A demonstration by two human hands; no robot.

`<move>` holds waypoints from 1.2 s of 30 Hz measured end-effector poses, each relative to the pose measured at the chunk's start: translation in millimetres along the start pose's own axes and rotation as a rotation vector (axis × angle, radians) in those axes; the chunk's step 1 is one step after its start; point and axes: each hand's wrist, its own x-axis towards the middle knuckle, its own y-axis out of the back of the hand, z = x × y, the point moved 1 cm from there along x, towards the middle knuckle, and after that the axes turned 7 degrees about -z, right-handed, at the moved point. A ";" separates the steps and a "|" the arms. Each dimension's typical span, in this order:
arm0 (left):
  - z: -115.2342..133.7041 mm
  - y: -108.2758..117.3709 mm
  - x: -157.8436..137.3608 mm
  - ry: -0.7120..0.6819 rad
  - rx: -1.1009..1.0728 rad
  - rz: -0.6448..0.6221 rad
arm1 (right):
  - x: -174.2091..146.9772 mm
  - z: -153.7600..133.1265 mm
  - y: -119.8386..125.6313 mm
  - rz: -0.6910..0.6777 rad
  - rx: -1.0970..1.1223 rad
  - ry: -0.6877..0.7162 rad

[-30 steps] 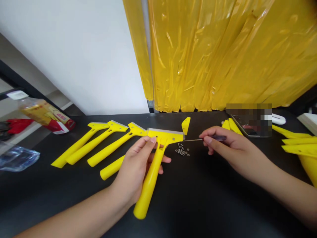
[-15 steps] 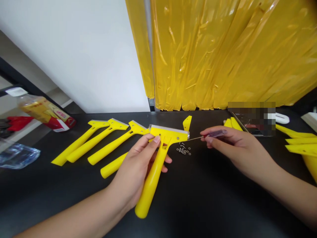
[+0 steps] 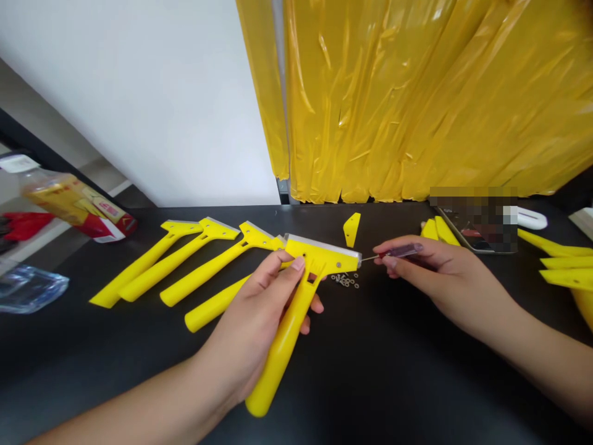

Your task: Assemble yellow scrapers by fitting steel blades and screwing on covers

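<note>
My left hand (image 3: 266,303) is closed around the neck of a yellow scraper (image 3: 282,346), its thumb pressed on the head below the metal edge. One screw shows at the right of that head, and a dark hole sits near my thumb. Between thumb and fingers, my right hand (image 3: 435,266) pinches a small screwdriver (image 3: 401,250) with a clear purplish handle. Its thin shaft points left, with the tip at the right end of the scraper head; whether it touches is unclear. Behind the scraper lie small screws and nuts (image 3: 345,280) and a loose yellow plate (image 3: 352,230).
Several yellow scrapers (image 3: 204,272) lie in a row at left, near a bottle (image 3: 78,201) and clear plastic (image 3: 32,288). To the right are yellow plates (image 3: 438,230), a phone-like dark object (image 3: 491,247) and more yellow handles (image 3: 567,275). Yellow plastic sheeting (image 3: 417,99) hangs behind.
The scraper head has shifted slightly right and its handle end slightly left and down. The screwdriver stays near the head's right end, still in my right hand.
</note>
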 end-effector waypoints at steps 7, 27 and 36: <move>-3.0 2.0 0.8 -0.008 0.016 -0.011 | -1.4 -3.9 4.0 0.021 0.014 0.049; -5.2 1.7 3.2 -0.033 -0.051 -0.006 | 0.5 1.4 13.3 0.047 0.093 0.088; -6.4 8.6 10.3 -0.002 -0.083 0.034 | -6.3 -3.3 14.4 0.066 0.084 0.116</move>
